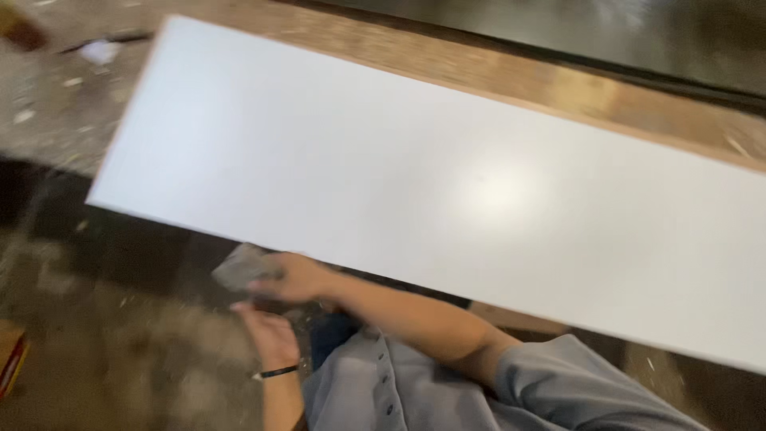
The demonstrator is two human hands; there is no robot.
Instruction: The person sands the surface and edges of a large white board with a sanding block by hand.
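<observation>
Your grey shirt (447, 391) fills the bottom of the view, closest to you, and both arms reach out from it toward the near edge of the long white board (447, 199). Working from the left: your left hand (270, 334), with a dark band at the wrist, sits just below the board's edge, fingers partly curled; whether it grips anything is lost in the blur. Beside it, your right hand (297, 278) is closed around a small grey block (241, 267), which looks like a sanding block, held right against the board's near edge. By the look of it, you are rubbing along that edge, and the next stroke calls for keeping the block flat to the edge. Further right, the board runs on across the brown table (558, 88), well apart from both hands.
</observation>
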